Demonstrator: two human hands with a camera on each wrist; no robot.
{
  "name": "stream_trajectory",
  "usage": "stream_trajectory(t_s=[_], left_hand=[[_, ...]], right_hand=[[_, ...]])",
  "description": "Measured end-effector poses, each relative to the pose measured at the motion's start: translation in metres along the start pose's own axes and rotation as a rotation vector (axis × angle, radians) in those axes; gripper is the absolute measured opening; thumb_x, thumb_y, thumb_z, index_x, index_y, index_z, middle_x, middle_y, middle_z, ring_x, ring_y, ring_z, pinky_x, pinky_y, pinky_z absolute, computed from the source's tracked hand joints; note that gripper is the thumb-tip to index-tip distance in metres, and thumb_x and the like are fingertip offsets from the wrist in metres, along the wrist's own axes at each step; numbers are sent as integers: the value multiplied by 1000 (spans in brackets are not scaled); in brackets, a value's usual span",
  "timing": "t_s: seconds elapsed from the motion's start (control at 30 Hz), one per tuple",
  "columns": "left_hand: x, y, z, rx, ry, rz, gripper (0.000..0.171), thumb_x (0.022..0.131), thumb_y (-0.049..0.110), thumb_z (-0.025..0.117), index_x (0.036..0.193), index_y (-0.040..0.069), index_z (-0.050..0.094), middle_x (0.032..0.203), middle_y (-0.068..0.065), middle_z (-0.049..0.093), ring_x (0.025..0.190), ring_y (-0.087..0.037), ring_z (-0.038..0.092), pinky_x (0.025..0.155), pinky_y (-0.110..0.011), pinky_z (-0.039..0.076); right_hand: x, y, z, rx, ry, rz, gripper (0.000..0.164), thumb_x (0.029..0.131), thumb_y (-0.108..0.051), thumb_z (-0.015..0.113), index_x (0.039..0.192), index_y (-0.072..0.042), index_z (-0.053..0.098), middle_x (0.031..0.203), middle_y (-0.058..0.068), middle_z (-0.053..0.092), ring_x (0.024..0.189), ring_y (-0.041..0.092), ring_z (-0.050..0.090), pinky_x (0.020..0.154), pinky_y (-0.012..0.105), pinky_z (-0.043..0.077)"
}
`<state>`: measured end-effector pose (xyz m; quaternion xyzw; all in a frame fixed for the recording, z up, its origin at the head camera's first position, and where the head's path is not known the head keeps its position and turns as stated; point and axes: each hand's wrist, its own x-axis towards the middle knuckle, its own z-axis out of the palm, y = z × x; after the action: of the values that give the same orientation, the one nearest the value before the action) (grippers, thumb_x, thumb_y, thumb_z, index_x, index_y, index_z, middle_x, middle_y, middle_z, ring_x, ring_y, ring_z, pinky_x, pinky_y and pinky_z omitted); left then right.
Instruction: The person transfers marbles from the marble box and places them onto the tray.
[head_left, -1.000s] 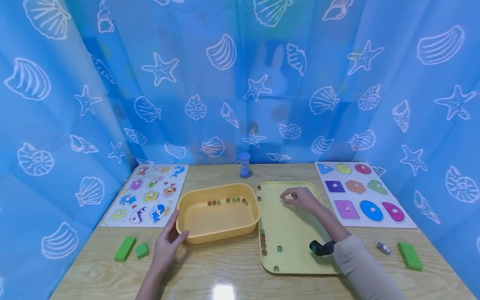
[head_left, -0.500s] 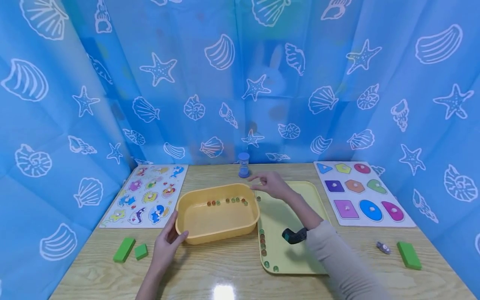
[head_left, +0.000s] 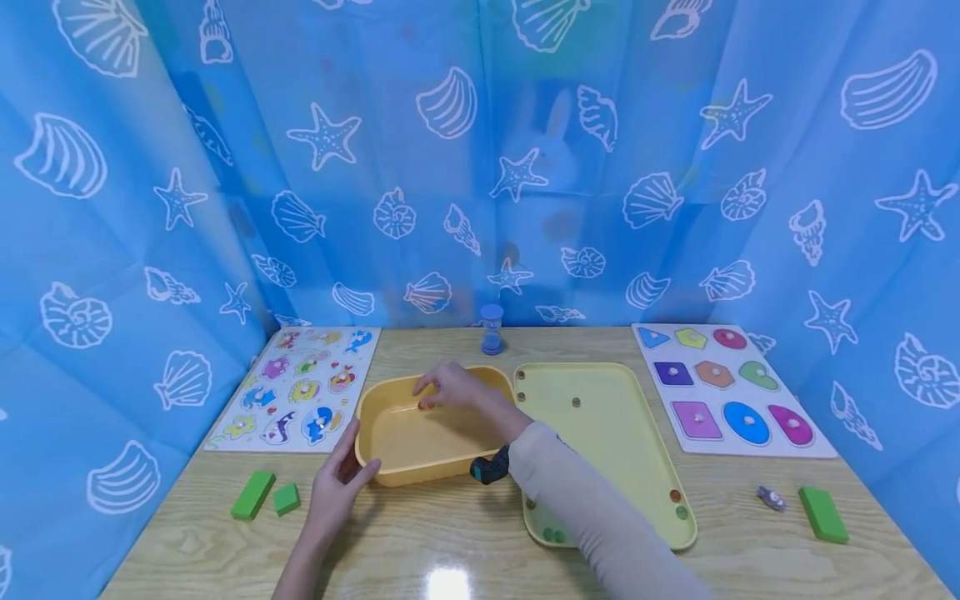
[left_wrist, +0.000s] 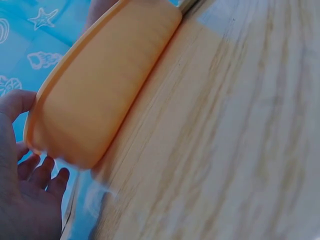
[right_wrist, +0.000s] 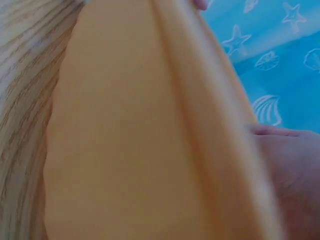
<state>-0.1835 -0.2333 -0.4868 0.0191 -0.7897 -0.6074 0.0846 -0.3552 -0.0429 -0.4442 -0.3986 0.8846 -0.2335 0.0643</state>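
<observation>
In the head view my left hand (head_left: 335, 483) holds the left end of an orange plastic basin (head_left: 405, 478), thumb on the near rim and fingers along the outer side. The left wrist view shows those fingers curled at the basin's end. My right hand (head_left: 456, 387) is over the inside of the basin, thumb and index finger close together; I cannot tell whether something small is between them. Just below its fingertips lie amber marbles (head_left: 422, 407); the hand and forearm hide the others. In the right wrist view the basin's wall covers part of the right hand (right_wrist: 292, 170).
A yellow tray (head_left: 622, 450) with green and amber marbles (head_left: 576, 402) stands right of the basin. Puzzle boards (head_left: 255, 442) (head_left: 720, 446) flank both. Behind is a blue hourglass (head_left: 491, 330). Green blocks (head_left: 252, 495) and a small grey toy (head_left: 770, 498) lie near the edges.
My right hand has moved left from over the yellow tray, past its far left corner, into the basin. A green marble on the tray has rolled toward the near left corner. My left hand stays put.
</observation>
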Motion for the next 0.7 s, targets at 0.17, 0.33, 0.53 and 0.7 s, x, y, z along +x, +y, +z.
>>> stream_trajectory(t_s=[0.17, 0.33, 0.53, 0.7], left_hand=[[1, 0, 1, 12, -4, -1, 69, 85, 20, 62, 142, 18, 23, 149, 2, 18, 133, -16, 25, 101, -16, 29], [2, 1, 1, 34, -10, -6, 69, 85, 22, 61, 142, 20, 22, 149, 2, 18, 133, -18, 25, 103, -23, 29], [1, -1, 1, 41, -4, -5, 69, 85, 24, 62, 142, 20, 23, 149, 2, 18, 133, -18, 26, 102, -21, 30], [1, -2, -1, -11, -5, 28, 70, 84, 20, 62, 142, 15, 23, 149, 0, 18, 133, -18, 24, 99, -11, 30]], right_hand=[[5, 4, 11, 11, -51, 37, 19, 79, -20, 68, 98, -16, 69, 97, -7, 66, 85, 7, 56, 77, 16, 47], [7, 7, 18, -28, -57, 14, 12, 80, -16, 67, 92, -14, 70, 92, -6, 66, 87, 6, 57, 79, 14, 46], [-3, 4, 6, -7, 12, -9, 13, 81, -18, 66, 92, -14, 70, 88, -5, 67, 73, 7, 53, 66, 16, 45], [-37, 3, -32, 124, 116, -16, 19, 84, -21, 63, 99, -12, 68, 87, 0, 67, 58, 9, 43, 51, 20, 35]])
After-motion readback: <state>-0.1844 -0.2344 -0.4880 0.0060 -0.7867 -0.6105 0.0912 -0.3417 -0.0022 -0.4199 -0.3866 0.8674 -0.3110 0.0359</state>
